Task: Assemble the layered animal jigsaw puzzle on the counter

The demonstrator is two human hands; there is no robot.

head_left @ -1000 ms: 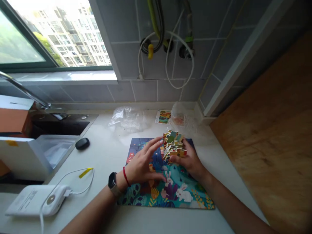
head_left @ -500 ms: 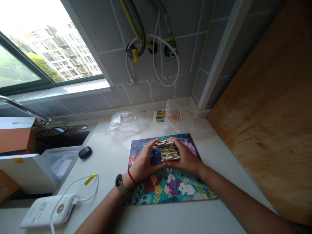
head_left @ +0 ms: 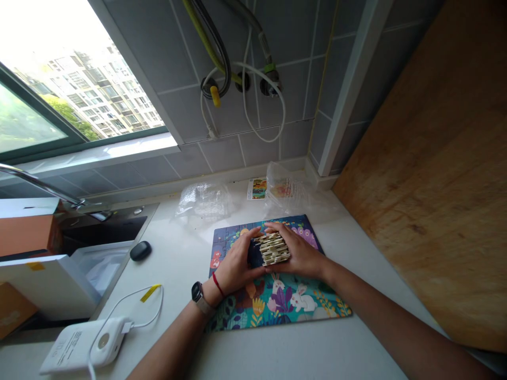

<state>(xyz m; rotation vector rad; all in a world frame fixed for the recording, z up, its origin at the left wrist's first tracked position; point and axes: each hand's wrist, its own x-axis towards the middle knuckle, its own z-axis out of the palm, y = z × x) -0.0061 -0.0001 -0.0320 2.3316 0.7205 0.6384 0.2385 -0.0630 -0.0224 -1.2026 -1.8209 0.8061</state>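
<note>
Between the two palms, over the upper middle of the puzzle board (head_left: 277, 295), sits a stack of puzzle pieces (head_left: 272, 248), gathered flat on one another so that only their pale cut edges show as thin stripes. The left hand (head_left: 237, 261) cups the stack's near-left side, fingers curled round it with the thumb toward the person; the right hand (head_left: 299, 253) closes over the top and right side, fingers laid across it. Both hands are pressed inward on the stack, neither one spread.

The stack looks loose and a little skewed, its edges not squared, so an uneven squeeze could probably let the middle pieces shoot out sideways or fan apart. Pieces that slip would likely scatter over the board's picture of rabbits and leaves, or slide off onto the white countertop (head_left: 186, 253). Whether the stack rests on the board or is lifted just clear of it cannot be told.

Behind the board lie two crumpled clear plastic bags (head_left: 204, 198) and a small printed card (head_left: 257, 188). To the left are a black mouse-like object (head_left: 140, 250), a white device (head_left: 85, 345) with its cable, and the sink (head_left: 99, 229).
</note>
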